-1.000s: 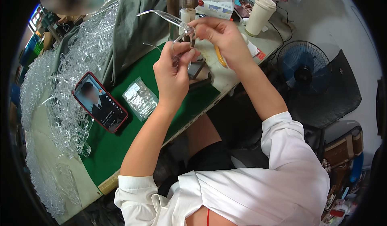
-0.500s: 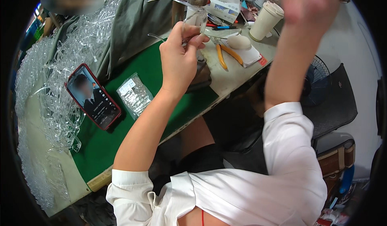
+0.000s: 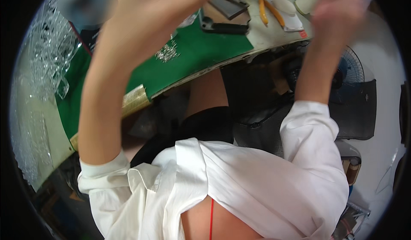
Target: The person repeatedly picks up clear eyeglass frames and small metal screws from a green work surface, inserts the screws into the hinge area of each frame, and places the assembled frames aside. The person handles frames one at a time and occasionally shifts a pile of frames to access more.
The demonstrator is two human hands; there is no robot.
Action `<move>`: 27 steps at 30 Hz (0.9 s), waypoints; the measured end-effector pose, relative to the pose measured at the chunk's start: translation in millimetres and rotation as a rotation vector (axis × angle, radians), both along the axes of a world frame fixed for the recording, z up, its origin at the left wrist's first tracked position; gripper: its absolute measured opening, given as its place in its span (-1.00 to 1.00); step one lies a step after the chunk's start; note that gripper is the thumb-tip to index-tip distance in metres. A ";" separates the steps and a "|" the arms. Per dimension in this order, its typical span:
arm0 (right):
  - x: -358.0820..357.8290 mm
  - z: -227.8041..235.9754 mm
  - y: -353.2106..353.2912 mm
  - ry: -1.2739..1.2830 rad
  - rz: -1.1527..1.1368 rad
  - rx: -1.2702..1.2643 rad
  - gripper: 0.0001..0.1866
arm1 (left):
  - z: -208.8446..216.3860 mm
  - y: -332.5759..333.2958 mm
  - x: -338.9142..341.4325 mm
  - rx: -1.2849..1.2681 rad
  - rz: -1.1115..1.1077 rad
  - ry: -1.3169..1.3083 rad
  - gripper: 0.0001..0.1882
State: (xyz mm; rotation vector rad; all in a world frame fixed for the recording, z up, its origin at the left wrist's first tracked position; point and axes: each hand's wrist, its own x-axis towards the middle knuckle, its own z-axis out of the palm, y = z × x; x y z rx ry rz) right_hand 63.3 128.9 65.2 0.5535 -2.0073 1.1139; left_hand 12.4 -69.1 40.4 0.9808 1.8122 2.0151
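My left hand (image 3: 156, 15) is smeared by motion at the top edge, over the green mat (image 3: 205, 60). A thumb or finger points right, but the other fingers are cut off or hidden. Clear plastic (image 3: 188, 21) shows just below it; whether I hold it cannot be told. Under the wrist lie many tiny silver pieces (image 3: 168, 52), partly covered by the hand. My right hand (image 3: 340, 7) is blurred at the upper right, beside the cream cup (image 3: 309, 1); its fingers and any held thing are unreadable.
A dark metal tool base (image 3: 224, 26) sits on the mat. Orange-handled pliers (image 3: 274, 14) lie right of it, by a white rounded object (image 3: 284, 4). Clear plastic frames (image 3: 51, 56) heap at the left, near a phone (image 3: 87, 39). A fan (image 3: 353, 66) stands right of the table.
My left hand has left the clear frame at the metal tool and moved left and nearer. My right hand stays raised at the upper right. The view has tilted toward my body.
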 end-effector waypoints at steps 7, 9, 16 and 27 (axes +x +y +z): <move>25.0 -127.6 -52.1 -0.387 0.014 0.454 -0.77 | -19.2 -146.9 16.0 -0.345 0.150 0.793 -0.53; 19.6 -135.3 -54.0 -0.364 0.045 0.438 -0.82 | -23.9 -171.4 28.8 -0.331 0.477 0.913 -0.58; -1.5 -132.2 -56.7 -0.471 0.129 0.381 -0.88 | -60.4 -218.8 39.5 0.093 0.624 0.279 -0.52; -1.0 -136.8 -54.7 -0.402 0.100 0.582 -0.90 | -48.0 -170.9 74.3 0.154 0.352 -0.061 -0.35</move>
